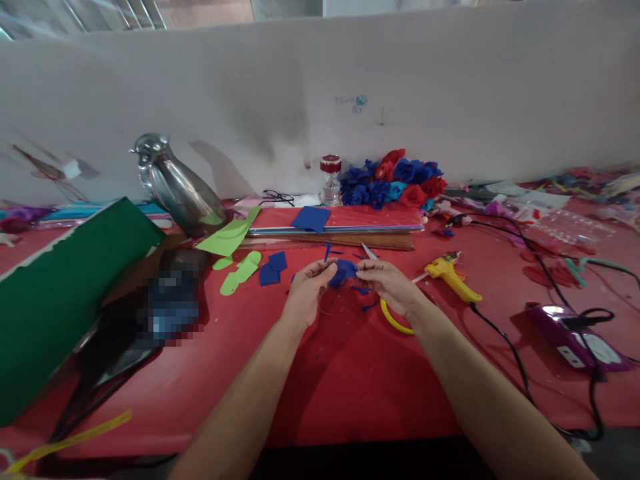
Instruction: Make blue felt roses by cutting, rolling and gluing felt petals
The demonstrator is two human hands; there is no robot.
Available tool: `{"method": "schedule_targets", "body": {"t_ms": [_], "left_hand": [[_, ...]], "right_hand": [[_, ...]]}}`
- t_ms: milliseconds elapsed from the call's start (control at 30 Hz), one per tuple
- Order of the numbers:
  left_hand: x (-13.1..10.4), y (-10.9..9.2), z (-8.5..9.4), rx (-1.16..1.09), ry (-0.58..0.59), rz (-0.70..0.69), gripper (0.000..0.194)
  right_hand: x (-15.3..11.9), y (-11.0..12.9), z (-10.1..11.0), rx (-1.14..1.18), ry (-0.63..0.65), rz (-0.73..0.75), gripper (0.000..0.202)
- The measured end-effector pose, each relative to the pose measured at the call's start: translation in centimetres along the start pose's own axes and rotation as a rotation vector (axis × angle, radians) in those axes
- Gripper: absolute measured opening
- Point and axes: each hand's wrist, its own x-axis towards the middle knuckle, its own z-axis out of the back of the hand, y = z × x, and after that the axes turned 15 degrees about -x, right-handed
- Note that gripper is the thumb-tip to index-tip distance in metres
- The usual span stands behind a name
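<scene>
Between my two hands is a piece of blue paper [343, 272], slightly blurred, pinched at both sides just above the red tabletop. My left hand [311, 288] grips its left edge with thumb and fingers. On the other side my right hand [387, 283] pinches the right edge. Yellow-handled scissors [395, 320] lie under my right hand, one blade tip showing beyond it. Small blue scraps [369, 307] are scattered around the hands. Left of them lie cut blue paper pieces [273, 268] and light green paper pieces [241, 272].
A yellow glue gun [454, 277] and purple power socket [575, 337] with cables lie right. Behind are stacked paper sheets [370, 219], a jar [331, 180] and blue and red paper flowers [390, 181]. At left are a metal jug [177, 183], green board [65, 300] and black bag [125, 340].
</scene>
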Motion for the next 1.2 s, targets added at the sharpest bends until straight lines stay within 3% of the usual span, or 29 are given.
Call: {"method": "schedule_targets", "body": {"t_ms": [100,267,533,767,933,1067,1200], "left_hand": [[-0.4,0.0,-0.3,-0.003,0.029,0.002,0.031],[-0.4,0.2,-0.3,-0.036,-0.040,-0.046,0.026],[-0.5,0.3,-0.3,-0.029,-0.043,-0.049,0.026],[-0.6,0.8,-0.3,0.031,-0.031,-0.056,0.021],[-0.6,1.0,-0.1,0.088,-0.009,-0.118,0.021],[-0.6,1.0,0.2,0.177,0.000,-0.197,0.024],[-0.8,0.9,0.2,0.227,0.059,-0.167,0.029]], "right_hand": [[-0.1,0.2,-0.3,0.039,0.017,-0.027,0.026],[-0.2,0.5,-0.8,0.150,-0.117,-0.023,0.036],[-0.2,0.0,-2.0,0.056,-0.161,0.076,0.031],[-0.2,0.0,-1.9,0.066,-0.263,0.147,0.029],[-0.2,-0.2,-2.2,0.051,-0.239,0.155,0.031],[-0.1,-0.3,-1.9,0.086,-0.335,0.135,0.030],[0.0,-0.2,-1.3,0.131,-0.381,0.122,0.028]]}}
